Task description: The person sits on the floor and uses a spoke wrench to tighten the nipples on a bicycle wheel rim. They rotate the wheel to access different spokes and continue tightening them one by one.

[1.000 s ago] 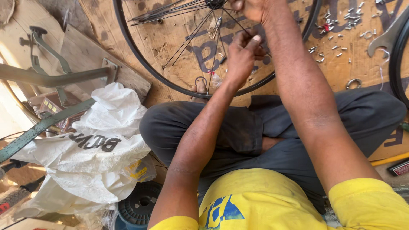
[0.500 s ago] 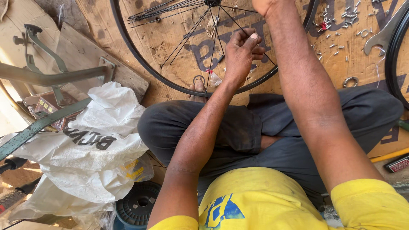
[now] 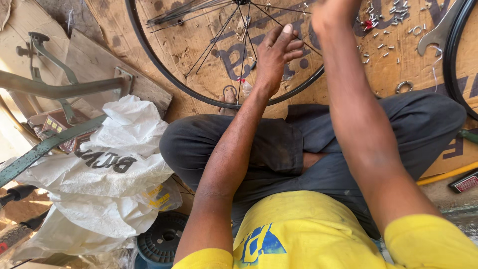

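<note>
I am reaching my left hand [image 3: 277, 56] over the bicycle wheel [image 3: 164, 74] lying flat on the cardboard [image 3: 393, 69] before my crossed legs, its grip loosely open, fingertips resting among the spokes [image 3: 219, 32]. My right hand [image 3: 331, 10] is working near the hub (mostly cut off, so I cannot tell its grip).

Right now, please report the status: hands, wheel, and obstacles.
Left hand open, fingers on spokes. Right hand mostly out of frame, grip unclear. Wheel rim on cardboard. Loose nipples scattered beside it.

Bright warm daylight from the left, overexposed left edge, sharp focus.
</note>
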